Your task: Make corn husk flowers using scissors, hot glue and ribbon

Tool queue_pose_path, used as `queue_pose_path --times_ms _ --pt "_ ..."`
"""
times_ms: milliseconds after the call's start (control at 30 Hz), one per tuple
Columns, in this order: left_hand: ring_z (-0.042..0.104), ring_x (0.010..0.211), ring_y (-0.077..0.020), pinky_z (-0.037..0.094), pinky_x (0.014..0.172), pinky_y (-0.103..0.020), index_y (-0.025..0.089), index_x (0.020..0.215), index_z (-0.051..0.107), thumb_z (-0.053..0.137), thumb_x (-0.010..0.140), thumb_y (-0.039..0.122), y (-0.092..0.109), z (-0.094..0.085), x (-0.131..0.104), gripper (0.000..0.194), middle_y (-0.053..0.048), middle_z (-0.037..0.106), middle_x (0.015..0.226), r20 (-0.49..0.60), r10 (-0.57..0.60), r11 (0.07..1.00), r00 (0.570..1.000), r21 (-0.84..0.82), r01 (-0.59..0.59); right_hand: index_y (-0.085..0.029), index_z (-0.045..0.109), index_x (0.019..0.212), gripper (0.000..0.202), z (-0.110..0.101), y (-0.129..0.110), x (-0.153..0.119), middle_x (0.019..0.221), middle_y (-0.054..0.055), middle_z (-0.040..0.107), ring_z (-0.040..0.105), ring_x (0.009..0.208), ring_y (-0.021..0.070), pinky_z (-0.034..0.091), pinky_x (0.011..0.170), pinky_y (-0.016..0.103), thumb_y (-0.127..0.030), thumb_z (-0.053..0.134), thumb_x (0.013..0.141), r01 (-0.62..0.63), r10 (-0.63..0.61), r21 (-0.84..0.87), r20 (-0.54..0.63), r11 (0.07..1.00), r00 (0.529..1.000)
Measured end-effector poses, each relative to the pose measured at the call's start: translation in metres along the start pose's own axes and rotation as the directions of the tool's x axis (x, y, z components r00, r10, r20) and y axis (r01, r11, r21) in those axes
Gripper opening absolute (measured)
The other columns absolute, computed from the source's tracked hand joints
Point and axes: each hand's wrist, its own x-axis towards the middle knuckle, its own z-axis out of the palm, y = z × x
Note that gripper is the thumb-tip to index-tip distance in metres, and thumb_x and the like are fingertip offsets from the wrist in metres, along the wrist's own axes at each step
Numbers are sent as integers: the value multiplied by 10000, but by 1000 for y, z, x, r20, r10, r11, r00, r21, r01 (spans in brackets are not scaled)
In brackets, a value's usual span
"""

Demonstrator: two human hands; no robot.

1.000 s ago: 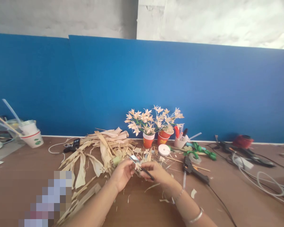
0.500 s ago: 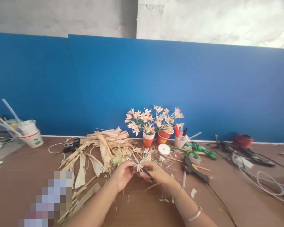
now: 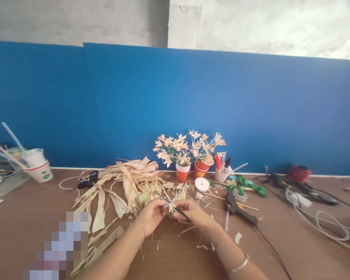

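At the middle of the table, my left hand (image 3: 152,213) is closed, fingers pinched on a small pale husk flower (image 3: 172,207). Its petals spread between the two hands. My right hand (image 3: 189,212) is closed around a slim dark tool (image 3: 183,214), perhaps tweezers or scissors, whose thin end points up and left past the flower. Fingers partly hide both the tool and the flower's base. Just beyond the hands lie pale scraps and a white ring-shaped roll (image 3: 202,184).
Dried husks (image 3: 128,175) pile up at left. Finished flowers (image 3: 181,146) stand in red paper cups (image 3: 182,175). A black glue gun (image 3: 240,210) with its cord, green tape (image 3: 245,182) and white cables (image 3: 323,225) lie at right. A white cup (image 3: 41,173) stands far left.
Hardly anything differs: the dark tool and the flower have shifted very slightly between the hands. Both hands stay in the same place.
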Motion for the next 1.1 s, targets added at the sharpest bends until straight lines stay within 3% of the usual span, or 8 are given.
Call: queue_pose_path --times_ms 533,633,800,967,1033,1100 --pt "531 489 -99 434 498 -204 133 550 553 558 640 28 -3 -2 1 138 -18 585 528 9 -57 998 998 -24 57 -127 613 852 419 0 1 2 536 -59 481 349 429 25 231 410 168 -417 747 582 -14 14 42 11 999 1000" --pt "524 492 -93 436 505 -202 130 559 560 561 635 35 -2 -2 0 121 -11 576 527 19 -57 998 998 -19 57 -129 602 873 431 -2 1 2 521 -65 471 342 410 25 216 395 171 -412 750 583 -11 14 58 -38 998 999" --pt "522 531 -71 297 386 -156 131 673 584 617 619 89 3 -3 1 76 -1 599 651 53 25 998 998 52 -28 -159 544 960 450 -14 -4 -1 568 -63 510 365 375 24 187 359 162 -423 705 633 22 -16 43 -137 999 991" --pt "420 461 -58 189 359 -162 138 787 601 622 588 130 9 -4 6 200 59 471 520 -18 269 954 963 142 -264 -184 474 878 348 -34 -17 -13 538 -58 538 457 388 72 287 378 177 -382 663 664 -124 87 -183 -194 975 977" --pt "394 453 -58 196 368 -165 140 793 598 617 579 139 10 -3 7 214 65 450 511 -59 343 929 938 167 -329 -181 495 836 298 -36 -22 -19 548 -37 558 473 414 89 312 399 193 -329 665 641 -232 164 -370 -208 899 964" --pt "369 444 -52 196 371 -169 144 756 588 623 588 160 11 -2 6 172 58 461 535 -69 381 912 922 190 -363 -181 542 803 273 -31 -25 -24 599 -15 580 485 460 101 302 419 201 -272 680 586 -293 189 -597 -232 747 954"
